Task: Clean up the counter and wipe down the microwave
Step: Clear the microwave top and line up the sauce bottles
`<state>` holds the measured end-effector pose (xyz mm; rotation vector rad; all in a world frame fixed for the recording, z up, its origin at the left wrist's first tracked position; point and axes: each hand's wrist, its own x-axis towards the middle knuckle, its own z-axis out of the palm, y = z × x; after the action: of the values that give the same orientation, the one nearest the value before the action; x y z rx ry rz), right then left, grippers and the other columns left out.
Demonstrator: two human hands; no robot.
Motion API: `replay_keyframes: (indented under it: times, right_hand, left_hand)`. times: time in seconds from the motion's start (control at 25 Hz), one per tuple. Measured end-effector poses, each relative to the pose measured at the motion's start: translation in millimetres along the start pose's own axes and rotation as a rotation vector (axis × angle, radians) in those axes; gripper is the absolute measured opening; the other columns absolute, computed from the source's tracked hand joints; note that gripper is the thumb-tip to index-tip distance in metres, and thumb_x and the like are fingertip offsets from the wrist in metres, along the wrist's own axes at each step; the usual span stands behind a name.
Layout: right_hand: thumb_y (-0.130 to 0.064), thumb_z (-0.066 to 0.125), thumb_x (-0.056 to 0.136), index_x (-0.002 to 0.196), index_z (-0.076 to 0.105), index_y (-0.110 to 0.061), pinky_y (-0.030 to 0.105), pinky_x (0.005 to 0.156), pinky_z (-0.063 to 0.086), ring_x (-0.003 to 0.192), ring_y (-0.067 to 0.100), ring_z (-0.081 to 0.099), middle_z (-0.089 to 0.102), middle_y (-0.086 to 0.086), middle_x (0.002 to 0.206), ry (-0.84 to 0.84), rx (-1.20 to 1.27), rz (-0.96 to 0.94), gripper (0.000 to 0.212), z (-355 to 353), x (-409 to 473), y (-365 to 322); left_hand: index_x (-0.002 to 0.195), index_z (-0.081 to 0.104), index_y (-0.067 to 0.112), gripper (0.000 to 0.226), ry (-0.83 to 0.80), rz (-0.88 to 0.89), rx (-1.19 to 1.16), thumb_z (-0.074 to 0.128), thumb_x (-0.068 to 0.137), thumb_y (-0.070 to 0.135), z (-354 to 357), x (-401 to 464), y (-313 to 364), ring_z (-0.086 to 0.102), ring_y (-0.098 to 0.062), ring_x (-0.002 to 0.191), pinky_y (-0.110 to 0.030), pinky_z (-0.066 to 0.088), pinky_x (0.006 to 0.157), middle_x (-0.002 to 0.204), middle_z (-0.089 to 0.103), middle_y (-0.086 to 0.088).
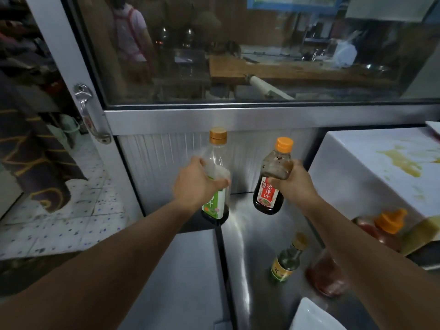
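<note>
- My left grip [197, 184] wraps the tall clear green-labelled bottle [217, 177], base on the steel tabletop [250, 246].
- My right grip [295, 182] clasps the dark red-labelled sauce bottle [271, 179], tilted.

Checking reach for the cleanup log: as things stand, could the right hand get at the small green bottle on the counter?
Probably not yet. The right hand is full, gripping the red-label bottle. The small green bottle stands uncovered below that forearm, so the path looks free once the hand is emptied.
</note>
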<state>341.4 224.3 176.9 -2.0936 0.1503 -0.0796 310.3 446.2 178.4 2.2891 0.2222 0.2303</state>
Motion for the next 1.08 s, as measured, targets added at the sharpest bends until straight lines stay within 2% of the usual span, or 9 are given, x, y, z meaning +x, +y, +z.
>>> replay_keyframes:
  times: [0.08, 0.28, 0.48, 0.72, 0.92, 1.0, 1.08]
  right_hand:
    - [-0.009, 0.072, 0.077, 0.123, 0.041, -0.013, 0.033, 0.078, 0.045, 0.101, 0.022, 0.058, 0.058, 0.005, 0.118, -0.018, 0.007, 0.032, 0.055, 4.9, 19.2, 12.5]
    - [-0.004, 0.073, 0.076, 0.125, 0.042, -0.012, 0.043, 0.094, 0.047, 0.11, 0.026, 0.056, 0.057, 0.007, 0.121, -0.039, -0.013, 0.089, 0.059, 12.3, 60.1, 43.7]
    - [-0.004, 0.071, 0.077, 0.126, 0.042, -0.016, 0.043, 0.096, 0.047, 0.114, 0.026, 0.055, 0.057, 0.005, 0.122, -0.059, -0.105, 0.15, 0.058, 14.6, 79.7, 74.4]
    - [0.0, 0.068, 0.075, 0.123, 0.043, -0.014, 0.03, 0.083, 0.043, 0.108, 0.023, 0.056, 0.059, 0.006, 0.115, -0.081, -0.266, 0.119, 0.056, 20.0, 85.8, 102.8]
    - [0.003, 0.065, 0.074, 0.125, 0.044, -0.014, 0.039, 0.093, 0.048, 0.109, 0.023, 0.057, 0.061, 0.006, 0.116, -0.047, -0.215, 0.089, 0.057, 20.3, 87.7, 112.4]
    - [0.001, 0.064, 0.075, 0.125, 0.042, -0.015, 0.037, 0.089, 0.048, 0.107, 0.023, 0.057, 0.06, 0.004, 0.113, -0.043, -0.224, 0.094, 0.057, 22.3, 85.9, 113.5]
    - [-0.004, 0.068, 0.075, 0.124, 0.042, -0.016, 0.03, 0.079, 0.048, 0.103, 0.02, 0.057, 0.059, 0.0, 0.107, -0.049, -0.233, 0.12, 0.057, 22.5, 85.0, 112.5]
  left_hand:
    - [0.116, 0.046, 0.019, 0.071, -0.011, 0.0, -0.01, 0.079, 0.063, 0.051, 15.7, 14.3, -3.5, 0.061, -0.018, 0.092, -0.039, 0.054, 0.082, 0.107, 0.06, 0.003]
    - [0.117, 0.047, 0.019, 0.072, -0.057, -0.015, -0.032, 0.08, 0.062, 0.049, 57.4, 49.1, -12.1, 0.062, -0.021, 0.098, -0.042, 0.053, 0.086, 0.111, 0.062, 0.002]
    - [0.111, 0.047, 0.023, 0.067, -0.098, 0.018, -0.028, 0.08, 0.061, 0.053, 94.4, 71.8, -18.6, 0.059, -0.016, 0.089, -0.039, 0.053, 0.081, 0.095, 0.055, 0.011]
    - [0.109, 0.047, 0.023, 0.066, -0.097, 0.059, -0.017, 0.078, 0.061, 0.055, 126.5, 80.8, -22.3, 0.061, -0.017, 0.089, -0.038, 0.053, 0.078, 0.095, 0.058, 0.009]
    - [0.108, 0.047, 0.022, 0.065, -0.1, 0.056, -0.024, 0.078, 0.062, 0.055, 138.5, 83.9, -19.4, 0.063, -0.02, 0.09, -0.041, 0.055, 0.077, 0.098, 0.065, 0.003]
    - [0.109, 0.046, 0.021, 0.066, -0.101, 0.055, -0.007, 0.078, 0.062, 0.055, 140.5, 82.5, -19.9, 0.063, -0.021, 0.092, -0.041, 0.054, 0.078, 0.101, 0.064, 0.002]
    - [0.11, 0.045, 0.021, 0.066, -0.112, 0.06, 0.0, 0.078, 0.063, 0.054, 142.9, 79.9, -22.6, 0.062, -0.022, 0.094, -0.042, 0.054, 0.079, 0.103, 0.064, 0.001]
